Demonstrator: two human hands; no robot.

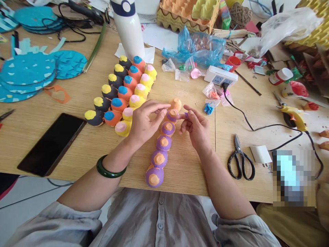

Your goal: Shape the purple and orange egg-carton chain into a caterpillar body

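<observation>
A strip of egg-carton cups [163, 142] lies lengthwise in front of me. Most of its cups are coated in purple clay around orange tops, while the farthest cup [176, 103] is plain orange. My right hand [196, 128] pinches a small bit of purple clay [186, 115] between thumb and fingers, beside the strip's far end; one fingertip reaches the second-farthest cup. From the other side, my left hand [146, 120] reaches over with fingers stretched out and the thumb slightly apart, close to that same cup. Nothing shows between the left fingers.
Coloured cup strips [123, 92] stand left of my hands, near a white bottle [130, 31] and a black phone [52, 144]. Rightward are scissors [240, 157], a power strip [221, 76], a cable, a yellow glue gun [294, 115] and small clay bags [212, 92]. Egg trays [177, 13] sit behind.
</observation>
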